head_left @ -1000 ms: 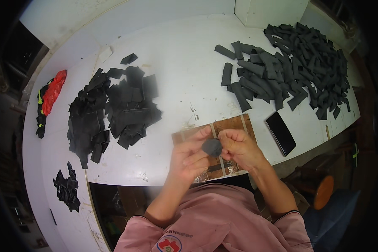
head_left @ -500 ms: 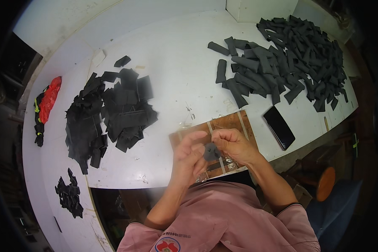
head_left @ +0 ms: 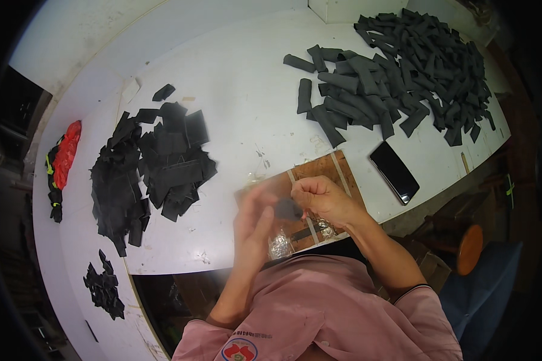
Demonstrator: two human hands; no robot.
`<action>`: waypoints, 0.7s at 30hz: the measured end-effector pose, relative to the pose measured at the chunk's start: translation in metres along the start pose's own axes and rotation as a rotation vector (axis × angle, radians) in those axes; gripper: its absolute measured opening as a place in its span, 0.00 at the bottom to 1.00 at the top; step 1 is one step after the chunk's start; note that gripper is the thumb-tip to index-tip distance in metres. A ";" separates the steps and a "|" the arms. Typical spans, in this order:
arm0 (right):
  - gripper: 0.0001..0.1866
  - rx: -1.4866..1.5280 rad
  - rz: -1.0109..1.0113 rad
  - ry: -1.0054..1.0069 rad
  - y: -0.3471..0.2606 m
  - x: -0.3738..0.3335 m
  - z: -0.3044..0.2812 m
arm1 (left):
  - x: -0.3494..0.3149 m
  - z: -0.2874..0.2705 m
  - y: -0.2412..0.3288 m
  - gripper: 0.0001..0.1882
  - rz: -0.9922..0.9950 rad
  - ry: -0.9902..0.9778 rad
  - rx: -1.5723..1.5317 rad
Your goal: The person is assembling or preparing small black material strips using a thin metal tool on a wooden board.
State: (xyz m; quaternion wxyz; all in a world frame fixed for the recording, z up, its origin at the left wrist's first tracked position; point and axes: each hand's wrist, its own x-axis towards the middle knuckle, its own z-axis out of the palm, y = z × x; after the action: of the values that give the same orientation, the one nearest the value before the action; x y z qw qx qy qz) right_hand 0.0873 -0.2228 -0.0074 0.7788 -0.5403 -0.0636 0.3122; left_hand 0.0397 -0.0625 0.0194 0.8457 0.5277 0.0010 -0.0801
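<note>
A small piece of dark grey fabric (head_left: 288, 209), blurred by motion, is between my hands above a brown wooden board (head_left: 345, 175). My right hand (head_left: 326, 201) is closed, its thumb and fingertips pinched at the upper right of the piece. On the other side, my left hand (head_left: 252, 219) is smeared by motion. Its thumb points up beside the piece, and whether the fingers grip it does not show. Pale strips cross the board, and shiny clear tape (head_left: 279, 245) covers part of its near edge.
Flat black fabric pieces (head_left: 173, 171) lie heaped on the white table (head_left: 241, 78) at left, with a smaller black pile (head_left: 104, 289) nearer. Rolled dark grey tubes (head_left: 415, 72) fill the far right. A black phone (head_left: 394, 173) rests right of the board. A red plastic bundle (head_left: 67, 153) lies far left.
My left hand has drawn slightly away from my right, and its fingers have blurred. The fabric piece has turned. The whole view has shifted a little.
</note>
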 end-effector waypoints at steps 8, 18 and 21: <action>0.10 -0.824 -0.635 0.344 -0.036 -0.016 0.027 | 0.007 0.014 0.020 0.10 0.406 -0.067 0.148; 0.11 -1.277 -0.683 0.240 -0.009 -0.020 0.016 | 0.010 0.012 -0.001 0.10 0.185 -0.055 -0.099; 0.07 -1.160 -0.788 0.171 -0.027 -0.023 0.019 | 0.019 0.018 0.022 0.10 0.235 -0.163 0.090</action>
State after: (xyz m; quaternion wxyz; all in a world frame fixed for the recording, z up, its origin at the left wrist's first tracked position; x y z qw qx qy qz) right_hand 0.0721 -0.2258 0.0292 0.4224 -0.8277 -0.3492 -0.1207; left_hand 0.0595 -0.0718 0.0455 0.8221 0.5531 -0.1331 -0.0231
